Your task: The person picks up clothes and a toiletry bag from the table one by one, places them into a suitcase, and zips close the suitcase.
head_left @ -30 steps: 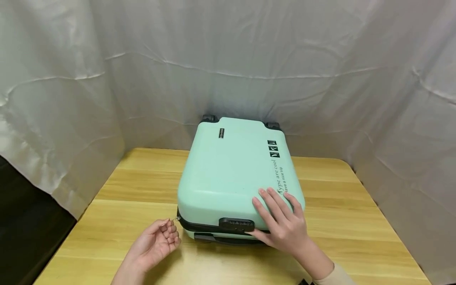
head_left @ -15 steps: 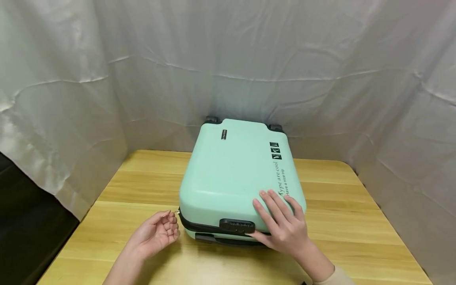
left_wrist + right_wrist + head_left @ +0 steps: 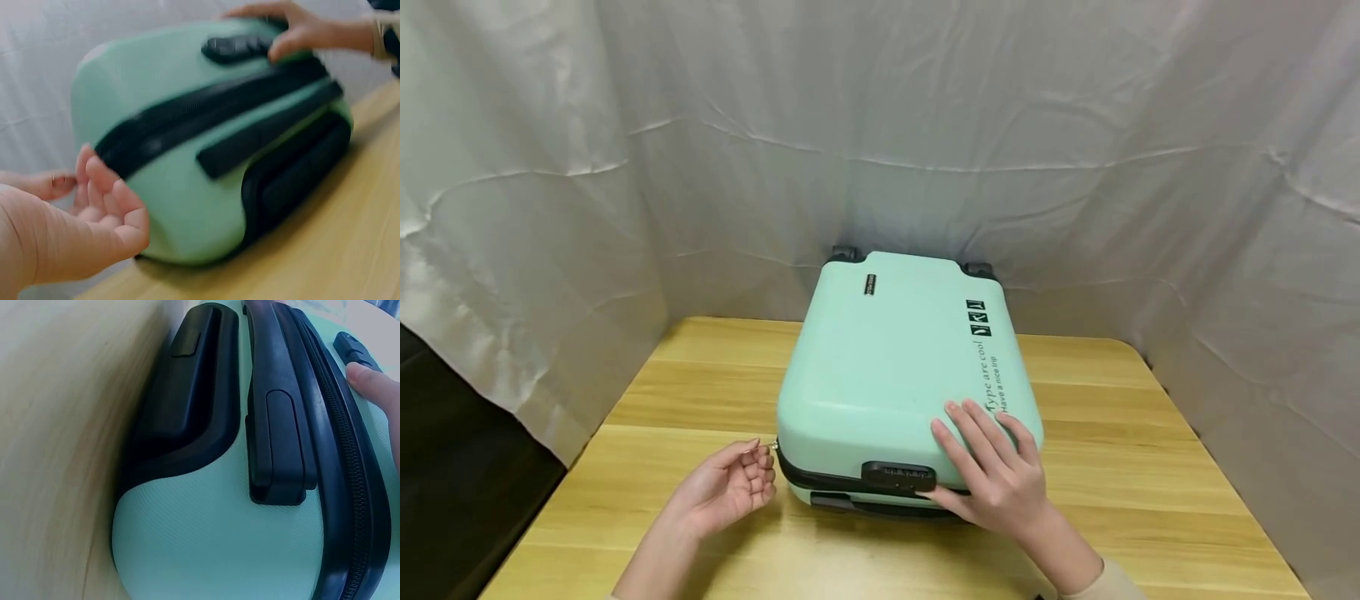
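A mint green hard-shell suitcase (image 3: 895,350) lies flat on the table, its wheels toward the back curtain. At its near left corner my left hand (image 3: 727,492) pinches the small metal zipper pull (image 3: 774,446) between thumb and forefinger, the other fingers loosely curled. My right hand (image 3: 1000,471) rests spread over the near right corner, fingers on the lid and thumb beside the black combination lock (image 3: 898,475). The black zipper (image 3: 356,506) runs round the side, above the carry handle (image 3: 281,425); its teeth look closed along the stretch in the right wrist view.
The wooden table (image 3: 1112,467) extends on both sides of the suitcase. A grey curtain (image 3: 880,125) hangs behind it and along both sides. Dark cloth (image 3: 460,467) shows beyond the table's left edge. The black telescopic handle (image 3: 181,394) is recessed in the suitcase's near end.
My left hand has moved slightly away from me round the near left corner, with the zipper pull. The right hand stays on the lid; the view has shifted a little.
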Available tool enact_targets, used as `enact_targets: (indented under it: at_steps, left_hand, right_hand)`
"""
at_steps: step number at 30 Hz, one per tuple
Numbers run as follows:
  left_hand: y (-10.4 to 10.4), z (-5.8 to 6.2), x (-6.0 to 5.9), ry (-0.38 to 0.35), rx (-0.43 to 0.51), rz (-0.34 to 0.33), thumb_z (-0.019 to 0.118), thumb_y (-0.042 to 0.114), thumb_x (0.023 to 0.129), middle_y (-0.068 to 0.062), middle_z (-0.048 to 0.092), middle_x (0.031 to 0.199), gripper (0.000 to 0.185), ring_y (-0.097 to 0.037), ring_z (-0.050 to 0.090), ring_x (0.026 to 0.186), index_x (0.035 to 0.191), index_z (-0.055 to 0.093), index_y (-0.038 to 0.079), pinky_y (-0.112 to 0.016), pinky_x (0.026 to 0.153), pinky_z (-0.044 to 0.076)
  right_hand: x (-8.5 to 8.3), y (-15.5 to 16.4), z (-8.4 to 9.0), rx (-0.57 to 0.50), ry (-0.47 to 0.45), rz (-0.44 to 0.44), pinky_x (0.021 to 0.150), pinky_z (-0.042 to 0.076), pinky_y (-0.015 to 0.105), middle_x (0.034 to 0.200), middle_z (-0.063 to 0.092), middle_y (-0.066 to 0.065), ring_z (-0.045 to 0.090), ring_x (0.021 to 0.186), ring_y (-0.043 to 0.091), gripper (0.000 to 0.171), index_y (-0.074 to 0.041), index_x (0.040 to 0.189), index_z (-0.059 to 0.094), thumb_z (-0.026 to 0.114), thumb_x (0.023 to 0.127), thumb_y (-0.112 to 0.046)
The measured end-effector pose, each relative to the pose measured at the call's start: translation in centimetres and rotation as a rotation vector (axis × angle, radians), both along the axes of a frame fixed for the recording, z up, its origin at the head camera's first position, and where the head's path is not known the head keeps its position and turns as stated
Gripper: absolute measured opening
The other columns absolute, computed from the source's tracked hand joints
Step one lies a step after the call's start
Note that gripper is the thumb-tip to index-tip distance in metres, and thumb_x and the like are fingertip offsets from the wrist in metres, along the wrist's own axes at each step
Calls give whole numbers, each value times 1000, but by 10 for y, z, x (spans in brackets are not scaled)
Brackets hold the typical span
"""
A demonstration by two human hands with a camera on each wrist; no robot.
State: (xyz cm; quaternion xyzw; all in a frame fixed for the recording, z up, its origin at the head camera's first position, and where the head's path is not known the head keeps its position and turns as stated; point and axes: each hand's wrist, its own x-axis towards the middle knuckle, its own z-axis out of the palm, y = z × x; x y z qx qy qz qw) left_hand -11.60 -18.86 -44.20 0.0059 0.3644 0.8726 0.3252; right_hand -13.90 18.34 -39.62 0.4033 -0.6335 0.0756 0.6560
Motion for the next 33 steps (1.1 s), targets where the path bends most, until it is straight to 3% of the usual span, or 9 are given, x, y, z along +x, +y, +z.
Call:
enact_targets:
  at_steps: [5,8,16,19,25,33]
  left_hand:
    - [-7,-2,-3,189,-257,20,32,21,106,9,67,90,37,-5,60,85,93,67,19,-22,84,50]
    - [-9,-1,-4,231,-344,25,36,22,106,10,68,89,35,-4,61,84,93,68,21,-22,83,50]
    - [-12,0,-6,167,-182,-29,30,20,107,8,68,94,38,-5,61,88,97,67,18,-22,85,50]
    - [-12,0,-7,166,-163,-34,29,20,107,7,68,95,38,-5,61,89,98,66,18,-23,85,50]
    - [-13,2,-15,225,-343,-27,32,25,107,9,68,91,35,-4,61,85,95,65,20,-23,83,50]
    - [-16,8,-22,239,-530,80,39,25,105,11,66,92,28,-6,58,84,97,66,23,-23,78,49]
  right_hand:
    - [1,-1,-2,0,-3,-6,82,45,45,102,74,14,69,94,29,62,-7,107,74,51,91,-62]
    - [2,-1,-3,-6,-16,-10,84,45,45,103,74,14,69,94,29,61,-7,107,74,52,90,-62]
    - [1,0,-5,-15,-38,-6,84,45,45,104,74,15,69,95,30,62,-7,107,74,54,89,-62]
    - [2,1,-5,-13,-39,-5,84,45,45,104,74,15,69,95,30,62,-7,107,74,54,89,-62]
    - [3,1,-3,-15,-31,-16,83,45,44,104,74,14,69,95,29,60,-7,107,74,52,91,-61]
    - [3,1,-2,-16,-42,-23,84,45,45,105,74,15,69,96,29,61,-8,109,73,52,91,-62]
